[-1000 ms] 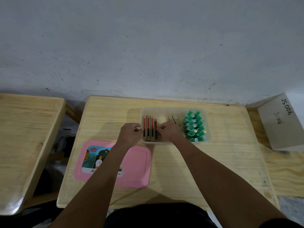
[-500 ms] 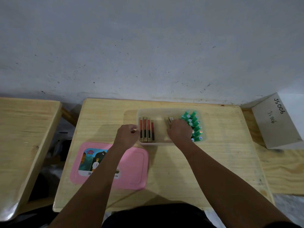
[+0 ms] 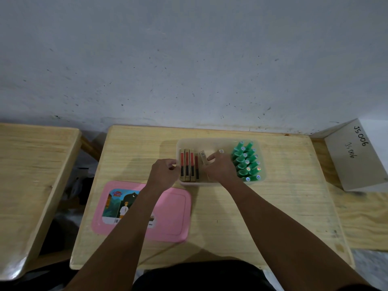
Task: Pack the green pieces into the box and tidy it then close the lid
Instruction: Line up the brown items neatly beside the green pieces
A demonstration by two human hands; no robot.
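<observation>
A clear plastic box [image 3: 218, 142] stands on the wooden table. Several green pieces [image 3: 246, 161] are packed in rows at its right end. Several tan packs with red and black stripes [image 3: 189, 165] stand at its left end. My left hand [image 3: 163, 172] grips the box's left wall with curled fingers. My right hand [image 3: 220, 168] is inside the box between the packs and the green pieces, holding small tan packs [image 3: 203, 156]. The pink lid [image 3: 172, 213] lies flat on the table, in front of the box to the left, partly under my left forearm.
A white carton [image 3: 357, 156] marked JS006 sits at the right on a neighbouring wooden surface. Another wooden table [image 3: 31, 175] stands to the left across a gap. A grey wall rises right behind the table.
My right hand moved left from beside the green pieces to the box's middle and now holds small tan packs. My left hand stayed at the left wall.
</observation>
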